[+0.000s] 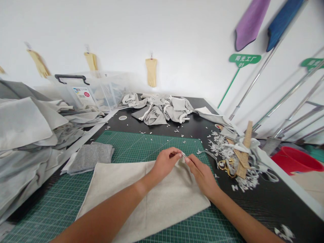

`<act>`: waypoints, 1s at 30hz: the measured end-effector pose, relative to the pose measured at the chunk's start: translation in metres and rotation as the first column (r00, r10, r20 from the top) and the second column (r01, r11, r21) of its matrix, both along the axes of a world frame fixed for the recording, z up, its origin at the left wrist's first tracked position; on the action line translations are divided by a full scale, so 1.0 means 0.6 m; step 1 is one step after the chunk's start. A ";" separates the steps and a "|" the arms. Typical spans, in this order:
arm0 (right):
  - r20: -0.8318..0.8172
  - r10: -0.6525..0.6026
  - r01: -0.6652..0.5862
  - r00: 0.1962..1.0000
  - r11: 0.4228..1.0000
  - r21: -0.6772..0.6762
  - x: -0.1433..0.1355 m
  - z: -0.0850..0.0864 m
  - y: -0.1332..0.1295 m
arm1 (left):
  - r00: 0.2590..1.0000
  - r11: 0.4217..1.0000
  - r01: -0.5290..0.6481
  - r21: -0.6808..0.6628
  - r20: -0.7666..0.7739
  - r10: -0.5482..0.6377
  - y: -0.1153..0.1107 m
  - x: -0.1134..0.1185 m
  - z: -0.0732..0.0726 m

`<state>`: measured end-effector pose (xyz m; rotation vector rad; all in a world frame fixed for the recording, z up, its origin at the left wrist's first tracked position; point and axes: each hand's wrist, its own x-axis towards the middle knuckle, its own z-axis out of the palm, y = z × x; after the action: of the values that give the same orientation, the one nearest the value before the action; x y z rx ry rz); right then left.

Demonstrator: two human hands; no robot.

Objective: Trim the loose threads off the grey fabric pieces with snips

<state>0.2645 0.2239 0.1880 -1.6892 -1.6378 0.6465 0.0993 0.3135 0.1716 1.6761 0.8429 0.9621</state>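
Note:
A large piece of light beige cloth (pixel 136 209) lies over the green cutting mat (pixel 121 141). At its upper right corner my left hand (pixel 168 160) pinches the edge between thumb and fingers. My right hand (pixel 201 172) closes on the same corner, its fingertips almost meeting those of my left hand. The corner is lifted a little, and a fold runs down from it beside my right hand. Folded grey cloth (pixel 92 157) rests on the mat at the left, just beyond the beige piece.
Grey cloth piles stand at the left (pixel 27 135) and back (pixel 162 109), near a clear plastic box (pixel 88 91). To the right lie gold-handled scissors (pixel 229 167), wooden rulers (pixel 244 152) and white scraps (pixel 217 143). A red bucket (pixel 296 160) stands beyond the table edge.

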 end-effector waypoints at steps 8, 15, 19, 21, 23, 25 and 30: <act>-0.052 -0.006 0.008 0.999 0.999 0.042 -0.001 -0.011 0.001 | 1.000 1.000 0.022 0.008 -0.002 -0.022 -0.003 0.000 0.007; -0.080 -0.132 0.137 0.988 0.988 0.067 -0.003 -0.006 0.007 | 0.999 1.000 0.023 0.007 0.026 -0.023 -0.006 -0.001 0.011; -0.111 -0.088 0.091 0.990 0.996 0.018 0.001 -0.003 0.012 | 0.999 0.999 0.042 0.015 0.034 -0.043 -0.006 -0.002 0.010; -0.120 -0.071 0.073 0.990 0.997 0.007 0.004 -0.005 0.017 | 0.997 0.998 0.064 0.027 0.046 -0.066 -0.005 -0.002 0.008; -0.148 -0.045 0.051 0.988 0.998 0.036 0.008 -0.008 0.025 | 0.995 0.996 0.083 0.040 0.053 -0.085 -0.004 -0.002 0.006; -0.201 -0.003 0.017 0.980 0.997 0.070 0.012 -0.011 0.031 | 0.994 0.994 0.094 0.047 0.048 -0.096 -0.002 -0.003 0.005; -0.277 0.001 0.013 0.961 0.999 0.048 0.019 -0.017 0.038 | 0.992 0.990 0.128 0.058 0.006 -0.129 -0.005 -0.006 0.006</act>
<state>0.2759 0.2466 0.1776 -1.4922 -1.4378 0.7943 0.0954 0.3106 0.1754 1.7512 0.6973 0.9122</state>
